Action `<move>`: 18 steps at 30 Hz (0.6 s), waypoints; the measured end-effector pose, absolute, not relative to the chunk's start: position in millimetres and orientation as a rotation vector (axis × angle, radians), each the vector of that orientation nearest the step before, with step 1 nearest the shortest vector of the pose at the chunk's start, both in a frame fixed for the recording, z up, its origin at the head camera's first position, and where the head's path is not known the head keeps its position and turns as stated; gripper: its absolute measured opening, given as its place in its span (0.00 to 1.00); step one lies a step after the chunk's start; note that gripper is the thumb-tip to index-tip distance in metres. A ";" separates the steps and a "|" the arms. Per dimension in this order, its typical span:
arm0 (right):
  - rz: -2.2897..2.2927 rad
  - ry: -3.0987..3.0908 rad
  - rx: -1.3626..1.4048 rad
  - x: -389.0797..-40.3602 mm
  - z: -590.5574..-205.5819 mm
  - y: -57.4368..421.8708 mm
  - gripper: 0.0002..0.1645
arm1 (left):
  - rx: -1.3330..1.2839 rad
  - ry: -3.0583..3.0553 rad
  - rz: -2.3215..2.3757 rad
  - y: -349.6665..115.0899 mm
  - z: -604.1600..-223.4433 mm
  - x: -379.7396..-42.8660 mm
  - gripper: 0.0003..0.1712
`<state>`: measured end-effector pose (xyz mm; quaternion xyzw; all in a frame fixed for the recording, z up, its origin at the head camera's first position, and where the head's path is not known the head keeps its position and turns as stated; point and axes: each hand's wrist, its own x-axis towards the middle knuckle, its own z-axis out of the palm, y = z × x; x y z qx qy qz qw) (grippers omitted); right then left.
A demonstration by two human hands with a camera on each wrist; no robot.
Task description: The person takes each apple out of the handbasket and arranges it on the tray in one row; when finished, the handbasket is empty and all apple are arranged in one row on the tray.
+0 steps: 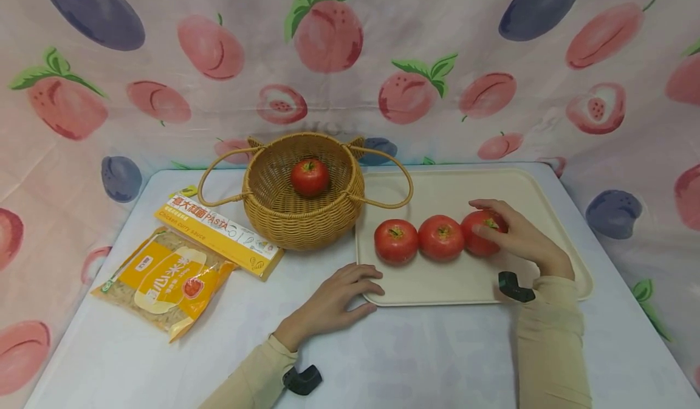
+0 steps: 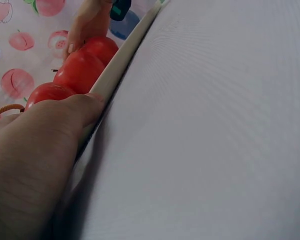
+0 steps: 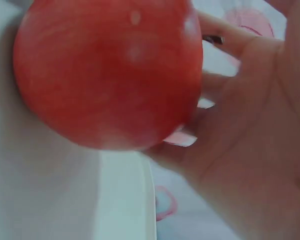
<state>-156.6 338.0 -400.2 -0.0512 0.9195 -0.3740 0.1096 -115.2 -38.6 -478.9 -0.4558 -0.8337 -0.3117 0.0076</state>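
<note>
Three red tomatoes stand in a row on a cream tray (image 1: 437, 287): a left tomato (image 1: 396, 242), a middle tomato (image 1: 440, 239) and a right tomato (image 1: 481, 242). My right hand (image 1: 519, 236) holds the right one, thumb on its near side and fingers around the far side. In the right wrist view that tomato (image 3: 107, 75) fills much of the picture beside my palm. My left hand (image 1: 333, 299) rests at the tray's near left corner, fingers loosely extended. Its thumb (image 2: 85, 107) touches the rim in the left wrist view.
A wicker basket (image 1: 303, 230) with two raised handles stands behind the left hand, overlapping the tray's left side. Inside it lies another tomato (image 1: 310, 177). To the left are a pasta box (image 1: 219, 233) and a yellow food packet (image 1: 164, 284). Fruit-patterned cloth (image 1: 350, 111) hangs behind.
</note>
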 end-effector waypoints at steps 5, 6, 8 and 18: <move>-1.194 2.799 -0.232 -161.4 -395.1 331.3 0.28 | -1.424 -2.616 -0.971 -38.8 -478.4 -115.5 0.13; -1.221 2.813 -0.243 -162.6 -394.4 329.6 0.27 | -1.424 -2.612 -0.971 -38.8 -478.1 -115.7 0.13; -1.273 2.831 -0.258 -164.5 -392.4 325.9 0.25 | -1.426 -2.603 -0.969 -38.8 -477.7 -116.0 0.13; -1.351 2.846 -0.292 -170.3 -383.0 298.1 0.19 | -1.426 -2.600 -0.954 -38.2 -478.0 -115.1 0.13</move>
